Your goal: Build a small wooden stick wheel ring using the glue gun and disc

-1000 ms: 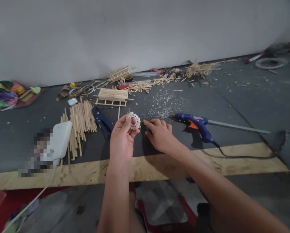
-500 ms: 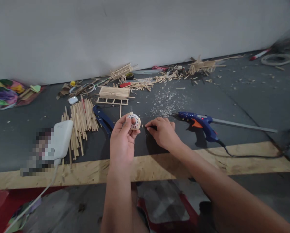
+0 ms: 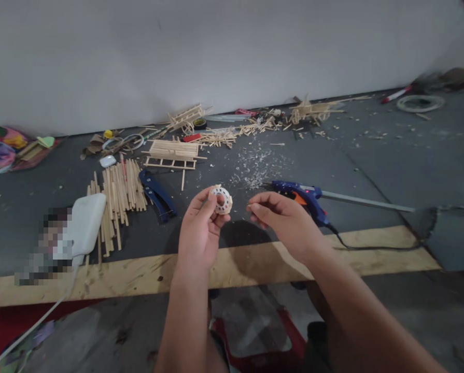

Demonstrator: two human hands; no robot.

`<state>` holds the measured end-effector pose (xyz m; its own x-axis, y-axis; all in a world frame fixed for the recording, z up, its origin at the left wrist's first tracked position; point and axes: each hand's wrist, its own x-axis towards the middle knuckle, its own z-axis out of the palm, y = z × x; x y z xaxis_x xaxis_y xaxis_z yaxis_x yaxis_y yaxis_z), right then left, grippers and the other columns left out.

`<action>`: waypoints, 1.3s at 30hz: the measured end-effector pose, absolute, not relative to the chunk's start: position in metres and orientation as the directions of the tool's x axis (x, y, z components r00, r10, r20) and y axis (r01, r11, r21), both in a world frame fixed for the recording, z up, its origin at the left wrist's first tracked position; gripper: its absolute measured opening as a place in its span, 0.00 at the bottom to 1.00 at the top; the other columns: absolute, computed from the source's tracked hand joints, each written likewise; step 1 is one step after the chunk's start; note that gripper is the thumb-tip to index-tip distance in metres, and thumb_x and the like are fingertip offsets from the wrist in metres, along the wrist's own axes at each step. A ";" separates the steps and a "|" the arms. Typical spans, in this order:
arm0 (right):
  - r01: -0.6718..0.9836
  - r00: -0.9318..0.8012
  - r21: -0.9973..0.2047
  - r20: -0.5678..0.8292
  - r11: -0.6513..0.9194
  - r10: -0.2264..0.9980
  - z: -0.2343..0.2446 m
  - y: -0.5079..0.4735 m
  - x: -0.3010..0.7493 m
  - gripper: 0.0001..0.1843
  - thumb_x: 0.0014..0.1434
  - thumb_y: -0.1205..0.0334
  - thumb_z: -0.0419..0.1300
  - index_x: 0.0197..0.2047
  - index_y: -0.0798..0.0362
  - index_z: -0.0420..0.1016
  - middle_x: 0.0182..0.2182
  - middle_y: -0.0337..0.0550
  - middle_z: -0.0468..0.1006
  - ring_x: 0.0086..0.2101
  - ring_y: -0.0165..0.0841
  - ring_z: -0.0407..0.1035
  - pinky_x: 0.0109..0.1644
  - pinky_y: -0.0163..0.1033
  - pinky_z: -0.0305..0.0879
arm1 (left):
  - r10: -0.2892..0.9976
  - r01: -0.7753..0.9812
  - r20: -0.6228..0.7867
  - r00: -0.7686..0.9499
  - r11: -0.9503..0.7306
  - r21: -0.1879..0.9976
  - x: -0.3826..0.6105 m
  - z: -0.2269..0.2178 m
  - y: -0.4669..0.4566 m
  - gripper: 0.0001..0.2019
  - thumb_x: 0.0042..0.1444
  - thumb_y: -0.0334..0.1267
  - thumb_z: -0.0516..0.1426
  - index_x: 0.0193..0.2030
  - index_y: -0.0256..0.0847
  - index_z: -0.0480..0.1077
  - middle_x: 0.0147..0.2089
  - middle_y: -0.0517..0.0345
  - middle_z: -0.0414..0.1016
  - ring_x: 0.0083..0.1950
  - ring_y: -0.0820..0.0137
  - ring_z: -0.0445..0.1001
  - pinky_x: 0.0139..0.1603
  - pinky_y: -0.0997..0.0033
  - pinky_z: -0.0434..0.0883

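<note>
Our left hand (image 3: 200, 228) grips the ring (image 3: 226, 199); at its three o'clock, our right hand (image 3: 288, 220) has lifted, pinching seemingly a picked-up tiny piece (image 3: 249, 206).

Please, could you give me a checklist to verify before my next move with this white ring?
1. White ring gripped by the left hand: ok.
2. Right hand holding something: cannot tell; too small to make out.
3. Glue gun light on: ok, it shows red.
4. Grey stick in the gun's rear: ok.
5. Nozzle hot: cannot tell by sight.
6. Surface by the nozzle free of scraps: not ok.
</note>
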<state>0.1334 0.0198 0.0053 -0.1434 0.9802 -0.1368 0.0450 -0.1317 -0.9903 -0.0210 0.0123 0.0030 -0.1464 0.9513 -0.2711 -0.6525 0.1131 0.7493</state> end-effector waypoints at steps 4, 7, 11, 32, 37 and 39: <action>-0.224 -0.212 -0.937 -0.222 -0.268 0.952 0.009 0.014 0.145 0.11 0.50 0.55 0.65 0.33 0.52 0.73 0.27 0.38 0.74 0.26 0.27 0.64 0.30 0.34 0.59 | 0.949 -0.658 -0.307 -0.069 0.188 0.729 -0.008 0.002 0.010 0.08 0.51 0.34 0.64 0.39 0.39 0.74 0.31 0.61 0.77 0.30 0.77 0.76 0.26 0.84 0.74; -0.265 -0.237 -0.922 -0.221 -0.282 0.946 0.009 0.011 0.151 0.10 0.50 0.56 0.67 0.32 0.51 0.74 0.24 0.35 0.71 0.26 0.26 0.64 0.31 0.34 0.59 | 0.956 -0.671 -0.292 -0.030 0.197 0.714 0.001 0.001 0.009 0.10 0.51 0.35 0.64 0.40 0.40 0.74 0.33 0.61 0.77 0.32 0.76 0.77 0.28 0.82 0.76; -0.253 -0.242 -0.925 -0.224 -0.285 0.944 0.004 0.007 0.157 0.08 0.52 0.57 0.66 0.33 0.51 0.75 0.26 0.35 0.72 0.27 0.26 0.65 0.33 0.33 0.61 | 0.965 -0.697 -0.261 -0.018 0.175 0.696 0.012 0.003 0.009 0.09 0.51 0.35 0.64 0.40 0.40 0.72 0.33 0.62 0.75 0.34 0.74 0.77 0.33 0.76 0.78; -0.338 -0.021 -0.934 -0.117 -0.117 0.993 0.005 0.004 0.164 0.05 0.52 0.57 0.66 0.33 0.46 0.78 0.32 0.35 0.75 0.32 0.27 0.66 0.35 0.32 0.62 | 0.945 -0.614 -0.292 0.146 0.318 0.723 0.026 0.007 -0.001 0.12 0.47 0.37 0.67 0.38 0.39 0.73 0.29 0.59 0.77 0.28 0.71 0.77 0.26 0.73 0.79; -0.376 -0.029 -0.917 -0.130 -0.131 0.991 0.008 0.004 0.162 0.05 0.52 0.58 0.67 0.33 0.48 0.77 0.30 0.35 0.74 0.31 0.27 0.66 0.35 0.32 0.62 | 0.937 -0.600 -0.294 0.188 0.347 0.721 0.026 0.007 -0.002 0.13 0.45 0.36 0.67 0.37 0.38 0.73 0.28 0.59 0.76 0.29 0.69 0.77 0.24 0.72 0.79; -0.389 -0.032 -0.911 -0.136 -0.138 0.990 0.008 0.004 0.162 0.05 0.51 0.58 0.67 0.32 0.48 0.77 0.30 0.35 0.74 0.31 0.26 0.66 0.34 0.32 0.62 | 0.935 -0.603 -0.303 0.186 0.352 0.716 0.027 0.007 -0.002 0.14 0.44 0.36 0.68 0.37 0.38 0.73 0.28 0.59 0.77 0.28 0.70 0.77 0.24 0.72 0.78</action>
